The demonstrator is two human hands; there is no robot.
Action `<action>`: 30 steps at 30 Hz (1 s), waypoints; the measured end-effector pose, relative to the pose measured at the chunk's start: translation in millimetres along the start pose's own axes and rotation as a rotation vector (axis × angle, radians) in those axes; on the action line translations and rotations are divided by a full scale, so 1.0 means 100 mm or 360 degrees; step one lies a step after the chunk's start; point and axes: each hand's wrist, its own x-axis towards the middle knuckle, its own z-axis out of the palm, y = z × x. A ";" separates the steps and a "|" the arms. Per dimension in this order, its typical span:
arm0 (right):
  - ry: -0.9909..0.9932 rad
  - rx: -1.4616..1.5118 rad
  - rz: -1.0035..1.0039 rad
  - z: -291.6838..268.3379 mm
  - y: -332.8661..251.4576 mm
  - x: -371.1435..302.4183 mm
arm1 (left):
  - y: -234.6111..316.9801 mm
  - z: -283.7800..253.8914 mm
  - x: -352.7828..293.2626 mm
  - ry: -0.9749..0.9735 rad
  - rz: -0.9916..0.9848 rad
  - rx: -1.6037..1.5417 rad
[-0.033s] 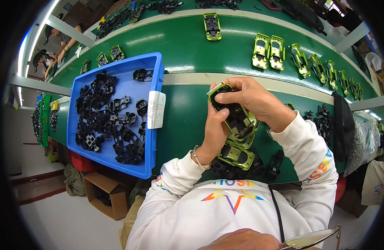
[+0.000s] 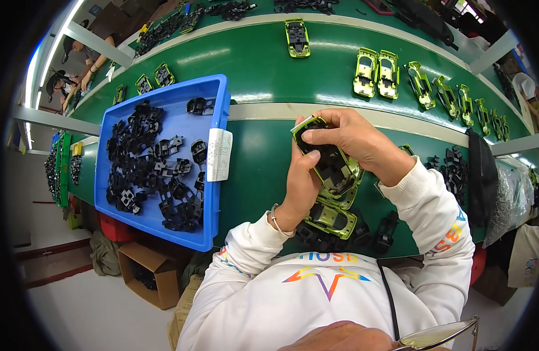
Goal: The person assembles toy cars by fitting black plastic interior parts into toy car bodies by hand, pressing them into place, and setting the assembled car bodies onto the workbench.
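Between my two hands is a toy car body (image 2: 335,169), lime green at the rim with a black part set inside it, tilted above the bench. My left hand (image 2: 301,184) grips its left edge, thumb bent against the black part. From the upper right my right hand (image 2: 360,140) is closed round the far end, its thumb pressing down on the black part. Some of its fingers are hidden behind the car. Below it, close to my chest, another green toy car body (image 2: 332,220) lies on the bench, partly covered, beside loose black plastic parts (image 2: 386,231).
A blue tray (image 2: 220,105) with many black plastic parts (image 2: 164,152) stands at my left. Across the far green belt (image 2: 246,76) lie several green car bodies (image 2: 366,71). More black parts (image 2: 453,167) and a black bag (image 2: 483,175) are at the right. People (image 2: 65,88) sit far left.
My left thumb has shifted very slightly on the toy car body. Everything else looks the same.
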 end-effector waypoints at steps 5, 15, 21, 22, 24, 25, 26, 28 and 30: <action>0.0775 -0.0976 -0.0938 0.07 0.16 -0.12 | 0.15 -0.01 0.10 0.0102 -0.0120 -0.0145; 0.0532 -0.2164 -0.1381 0.23 0.17 -0.45 | 0.15 -0.07 0.13 0.0070 0.0028 -0.0194; 0.0483 -0.2436 -0.1318 0.27 0.14 -0.49 | 0.12 -0.04 0.06 0.0044 0.0026 -0.0145; 0.0498 -0.2473 -0.1331 0.28 0.15 -0.50 | 0.11 -0.03 0.04 0.0080 0.0032 -0.0121; 0.0495 -0.2475 -0.1289 0.31 0.20 -0.50 | 0.10 -0.10 0.06 0.0052 0.0006 -0.0152; 0.0490 -0.2478 -0.1246 0.31 0.21 -0.51 | 0.11 -0.12 0.07 0.0025 -0.0019 -0.0185; 0.0508 -0.2485 -0.1231 0.31 0.20 -0.52 | 0.12 -0.14 0.08 0.0008 -0.0032 -0.0189; 0.0390 -0.2105 -0.1149 0.25 0.18 -0.58 | 0.13 -0.10 0.11 -0.0044 -0.0027 -0.0071; 0.0335 -0.2054 -0.1012 0.13 0.14 -0.57 | 0.07 -0.22 0.12 0.0014 -0.0033 0.0068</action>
